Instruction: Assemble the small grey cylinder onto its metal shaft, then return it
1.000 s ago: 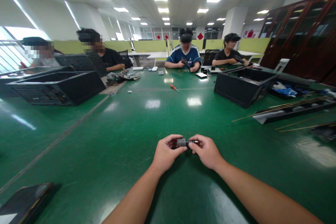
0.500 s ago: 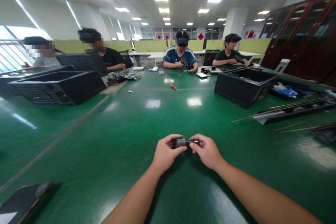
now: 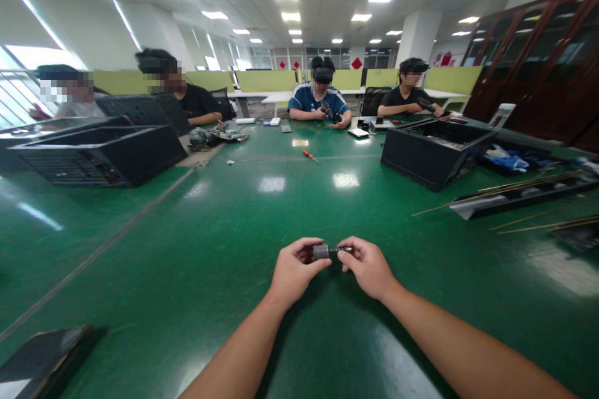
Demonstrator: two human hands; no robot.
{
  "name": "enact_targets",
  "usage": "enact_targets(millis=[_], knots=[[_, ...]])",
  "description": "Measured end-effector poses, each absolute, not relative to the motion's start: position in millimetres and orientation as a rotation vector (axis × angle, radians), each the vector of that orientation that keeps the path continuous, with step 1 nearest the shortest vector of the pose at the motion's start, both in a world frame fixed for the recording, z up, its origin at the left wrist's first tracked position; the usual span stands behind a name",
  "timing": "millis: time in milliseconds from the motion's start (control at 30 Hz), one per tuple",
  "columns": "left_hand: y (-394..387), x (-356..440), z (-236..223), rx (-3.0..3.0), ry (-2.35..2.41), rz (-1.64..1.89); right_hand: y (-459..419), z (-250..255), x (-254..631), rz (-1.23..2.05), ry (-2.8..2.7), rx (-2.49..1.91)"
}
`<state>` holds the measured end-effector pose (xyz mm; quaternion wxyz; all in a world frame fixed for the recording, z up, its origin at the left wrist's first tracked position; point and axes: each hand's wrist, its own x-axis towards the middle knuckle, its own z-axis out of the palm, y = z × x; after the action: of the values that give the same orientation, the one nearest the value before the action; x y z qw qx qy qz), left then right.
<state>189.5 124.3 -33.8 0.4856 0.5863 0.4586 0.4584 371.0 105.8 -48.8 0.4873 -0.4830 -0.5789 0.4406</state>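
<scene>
Between my hands, just over the green table (image 3: 234,262), is a small part with a short grey metal cylinder (image 3: 321,252) and a thin dark shaft (image 3: 334,251) sticking out to the right. Its exact kind is too small to make out. My left hand (image 3: 291,271) is closed round the cylinder, thumb below and fingers above and behind. The thumb and fingers of my right hand (image 3: 372,267) pinch the far end of the shaft, where a shiny bit shows. The fingers partly cover both ends of the part, which lies about level.
An orange screwdriver (image 3: 309,154) lies farther up the table. Open black computer cases stand left (image 3: 103,156) and right (image 3: 435,153). Thin brass-coloured rods (image 3: 505,190) lie at right, a dark flat object (image 3: 42,355) at lower left. Several people sit across the table, some holding tools.
My hands keep hold of the same part, almost still; the right fingers shift slightly on the shaft. Across the table, the person in blue has leaned down and a little left.
</scene>
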Motion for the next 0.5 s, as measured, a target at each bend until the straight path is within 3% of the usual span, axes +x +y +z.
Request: enact_targets(millis=[500], knots=[[126.1,187.4,-37.3,1.424,1.118,1.125,108.4,-52.3,372.7,1.087,-1.367,-1.174]])
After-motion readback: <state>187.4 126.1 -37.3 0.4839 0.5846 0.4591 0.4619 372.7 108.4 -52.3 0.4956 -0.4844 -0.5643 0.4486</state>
